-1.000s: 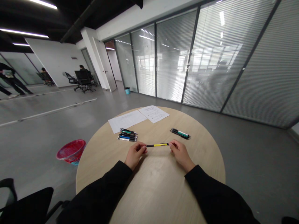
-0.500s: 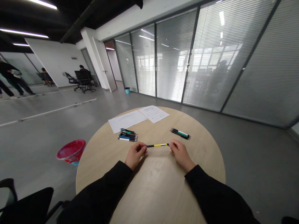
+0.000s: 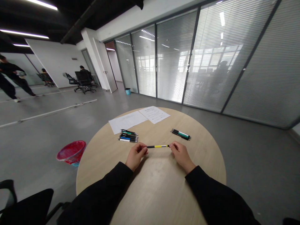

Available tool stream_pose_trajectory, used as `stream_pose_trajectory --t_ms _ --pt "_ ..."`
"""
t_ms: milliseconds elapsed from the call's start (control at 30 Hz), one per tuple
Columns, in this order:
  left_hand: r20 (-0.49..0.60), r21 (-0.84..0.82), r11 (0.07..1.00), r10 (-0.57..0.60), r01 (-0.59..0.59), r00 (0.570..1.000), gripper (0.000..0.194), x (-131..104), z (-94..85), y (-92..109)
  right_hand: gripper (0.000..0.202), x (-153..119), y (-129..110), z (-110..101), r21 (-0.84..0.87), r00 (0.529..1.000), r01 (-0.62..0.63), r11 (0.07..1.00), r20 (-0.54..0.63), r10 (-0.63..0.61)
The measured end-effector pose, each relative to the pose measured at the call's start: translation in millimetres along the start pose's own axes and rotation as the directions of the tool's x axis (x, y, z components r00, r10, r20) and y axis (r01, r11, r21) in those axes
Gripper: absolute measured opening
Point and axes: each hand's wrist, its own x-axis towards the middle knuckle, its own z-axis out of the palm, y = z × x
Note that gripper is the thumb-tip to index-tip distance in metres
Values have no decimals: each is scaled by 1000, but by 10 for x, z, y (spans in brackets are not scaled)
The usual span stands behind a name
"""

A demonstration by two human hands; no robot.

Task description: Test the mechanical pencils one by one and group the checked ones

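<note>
A yellow and black pen [image 3: 158, 146] is stretched level between my two hands, above the round wooden table [image 3: 159, 184]. My left hand [image 3: 137, 153] pinches its black end, and my right hand [image 3: 180, 153] pinches the opposite end. Beyond my left hand lies a group of several pens [image 3: 127, 136], black, green, blue and white, side by side. A smaller group of black and green pens [image 3: 180, 134] rests beyond my right hand.
Two printed paper sheets [image 3: 127, 121] lie at the table's far edge. On the floor to the left stands a red-lined basket [image 3: 71, 152]. A black chair [image 3: 28, 206] is at the lower left. People are in the background at left.
The standing person at the far left has shifted position. My hands and the yellow pen are practically where they were.
</note>
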Motion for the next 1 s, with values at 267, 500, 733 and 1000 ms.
stream_pose_trajectory --t_ms 267,500,733,1000 --pt "-1 -94 996 -6 6 1000 33 -8 31 14 32 24 132 58 160 997 -65 985 40 60" --pt "-23 -150 988 -44 40 999 35 -30 56 90 32 25 152 77 239 995 -87 967 74 71" --pt "1 -139 988 -65 65 998 38 -31 49 83 32 36 124 63 230 994 -92 969 79 75" --pt "57 -14 1000 1 0 998 34 -28 27 46 37 35 86 25 197 993 -99 975 82 84"
